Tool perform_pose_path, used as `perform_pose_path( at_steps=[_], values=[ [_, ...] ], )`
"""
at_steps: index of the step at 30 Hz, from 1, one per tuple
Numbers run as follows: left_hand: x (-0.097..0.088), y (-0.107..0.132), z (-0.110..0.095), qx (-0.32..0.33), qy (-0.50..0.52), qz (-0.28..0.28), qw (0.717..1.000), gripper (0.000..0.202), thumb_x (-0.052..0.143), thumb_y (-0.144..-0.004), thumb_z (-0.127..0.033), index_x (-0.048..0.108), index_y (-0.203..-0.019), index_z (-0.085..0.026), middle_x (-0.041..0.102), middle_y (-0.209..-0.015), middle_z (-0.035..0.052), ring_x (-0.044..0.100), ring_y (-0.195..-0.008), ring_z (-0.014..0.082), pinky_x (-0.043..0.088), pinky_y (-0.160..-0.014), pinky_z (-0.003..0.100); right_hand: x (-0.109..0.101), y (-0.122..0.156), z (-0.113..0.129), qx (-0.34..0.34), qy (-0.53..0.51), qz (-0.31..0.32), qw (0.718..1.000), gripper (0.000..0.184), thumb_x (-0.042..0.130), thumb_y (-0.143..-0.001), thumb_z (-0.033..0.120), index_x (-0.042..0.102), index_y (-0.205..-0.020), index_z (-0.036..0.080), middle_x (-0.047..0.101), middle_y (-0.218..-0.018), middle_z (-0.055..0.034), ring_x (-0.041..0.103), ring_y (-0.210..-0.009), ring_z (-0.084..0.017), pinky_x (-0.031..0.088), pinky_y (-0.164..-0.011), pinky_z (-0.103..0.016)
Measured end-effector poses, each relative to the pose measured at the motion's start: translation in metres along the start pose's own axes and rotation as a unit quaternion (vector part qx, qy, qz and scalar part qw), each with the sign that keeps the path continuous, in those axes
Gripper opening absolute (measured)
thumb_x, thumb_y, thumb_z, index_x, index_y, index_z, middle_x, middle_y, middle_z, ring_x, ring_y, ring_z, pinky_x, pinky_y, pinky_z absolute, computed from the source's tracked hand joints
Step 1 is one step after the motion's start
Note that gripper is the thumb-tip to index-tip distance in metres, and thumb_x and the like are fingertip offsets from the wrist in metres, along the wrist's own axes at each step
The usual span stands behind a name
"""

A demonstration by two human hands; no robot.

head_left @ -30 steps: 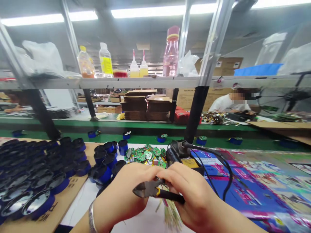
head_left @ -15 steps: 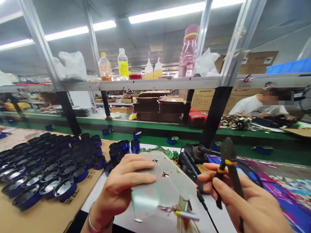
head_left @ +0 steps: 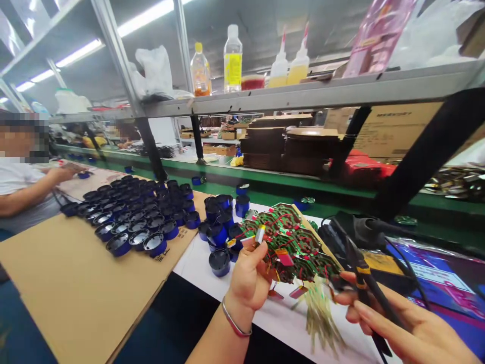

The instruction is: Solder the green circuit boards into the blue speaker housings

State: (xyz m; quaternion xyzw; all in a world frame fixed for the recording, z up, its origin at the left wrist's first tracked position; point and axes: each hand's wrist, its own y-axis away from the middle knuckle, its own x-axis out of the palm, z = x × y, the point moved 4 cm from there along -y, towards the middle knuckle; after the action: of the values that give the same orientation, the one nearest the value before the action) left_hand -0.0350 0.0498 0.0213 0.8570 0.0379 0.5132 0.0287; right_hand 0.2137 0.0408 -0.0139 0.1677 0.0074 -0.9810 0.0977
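Observation:
My left hand point(head_left: 250, 278) is closed on the near left edge of a panel of green circuit boards point(head_left: 299, 230), thumb on top. Red wires and small silver battery packs point(head_left: 283, 257) hang from the boards, several along the near edge. My right hand point(head_left: 413, 318) grips a pair of dark pliers point(head_left: 364, 275) with yellow bands, its jaws pointing up beside the panel's right edge. Whether the pliers touch the panel I cannot tell. Below the panel, a bundle of pale yellowish strips point(head_left: 322, 318) lies on the white work surface point(head_left: 193, 265).
Many blue round cups point(head_left: 155, 243) stand on cardboard point(head_left: 83, 288) to the left; more blue cups point(head_left: 219, 262) sit beside the panel. A green conveyor point(head_left: 273, 189) runs behind, under a shelf point(head_left: 257, 101) with bottles. Another person point(head_left: 22, 187) works at far left.
The panel's pale, smooth face was uppermost; now its component side with wires and batteries shows. My left hand has shifted from lying across it to gripping its edge. The view has swung left.

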Motion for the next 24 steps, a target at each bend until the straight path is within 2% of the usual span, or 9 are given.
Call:
perform_pose_path(
  at_steps=[3,5,10,14,17,22,24],
  values=[
    [-0.002,0.000,0.004,-0.006,-0.013,0.014,1.000,0.024,0.082,-0.071,-0.024,0.067,-0.088,-0.016,0.075,-0.089,0.0037,0.072,-0.077,0.0154,0.055,-0.066,0.022,-0.001,0.000,-0.007,0.010,0.007,0.043,0.999,0.072,0.075,-0.072,0.061,0.053,-0.133,0.030,0.051,-0.127,-0.0033,0.052,-0.115,-0.022,0.044,-0.098,-0.019],
    [-0.006,0.001,0.005,-0.005,-0.025,0.012,1.000,0.028,0.082,-0.071,-0.026,0.065,-0.091,-0.016,0.075,-0.090,0.0043,0.072,-0.078,0.0170,0.056,-0.068,0.025,0.000,0.002,-0.004,0.003,0.014,0.060,0.998,0.073,0.075,-0.074,0.058,0.051,-0.137,0.030,0.048,-0.132,-0.0024,0.045,-0.125,-0.023,0.038,-0.105,-0.021],
    [-0.012,0.001,0.005,-0.020,-0.083,-0.013,0.996,0.039,0.084,-0.069,-0.031,0.063,-0.098,-0.016,0.074,-0.084,0.0033,0.073,-0.073,0.0189,0.058,-0.066,0.029,-0.005,0.007,-0.011,0.017,0.044,0.057,0.997,0.072,0.076,-0.071,0.060,0.055,-0.133,0.030,0.051,-0.128,-0.0030,0.047,-0.122,-0.025,0.036,-0.107,-0.026],
    [-0.012,0.001,0.003,-0.017,-0.119,-0.037,0.992,0.049,0.087,-0.062,-0.037,0.061,-0.098,-0.017,0.072,-0.080,0.0016,0.070,-0.065,0.0169,0.057,-0.058,0.026,-0.011,0.012,-0.025,0.026,0.084,0.038,0.995,0.072,0.075,-0.070,0.063,0.056,-0.132,0.032,0.045,-0.135,-0.0010,0.043,-0.127,-0.025,0.032,-0.108,-0.025],
    [-0.013,0.001,0.004,-0.024,-0.141,-0.050,0.988,0.052,0.088,-0.060,-0.041,0.060,-0.097,-0.018,0.070,-0.075,-0.0003,0.066,-0.057,0.0137,0.051,-0.048,0.021,-0.009,0.015,-0.032,0.036,0.072,0.055,0.995,0.067,0.074,-0.071,0.062,0.061,-0.127,0.029,0.043,-0.137,-0.0031,0.042,-0.126,-0.028,0.036,-0.107,-0.028],
    [-0.013,0.002,0.005,-0.022,-0.158,-0.047,0.986,0.054,0.088,-0.059,-0.042,0.059,-0.099,-0.018,0.063,-0.065,-0.0051,0.056,-0.043,0.0076,0.039,-0.038,0.016,-0.006,0.017,-0.033,0.041,0.095,0.058,0.993,0.066,0.071,-0.072,0.066,0.061,-0.126,0.031,0.052,-0.126,-0.0023,0.045,-0.124,-0.025,0.032,-0.111,-0.027],
    [-0.014,0.003,0.004,-0.022,-0.151,-0.048,0.987,0.052,0.088,-0.059,-0.041,0.059,-0.096,-0.018,0.060,-0.061,-0.0070,0.050,-0.039,0.0051,0.034,-0.036,0.014,-0.005,0.022,-0.032,0.043,0.092,0.057,0.993,0.059,0.071,-0.072,0.067,0.064,-0.118,0.031,0.055,-0.120,-0.0017,0.047,-0.121,-0.027,0.036,-0.111,-0.028]
  ],
)
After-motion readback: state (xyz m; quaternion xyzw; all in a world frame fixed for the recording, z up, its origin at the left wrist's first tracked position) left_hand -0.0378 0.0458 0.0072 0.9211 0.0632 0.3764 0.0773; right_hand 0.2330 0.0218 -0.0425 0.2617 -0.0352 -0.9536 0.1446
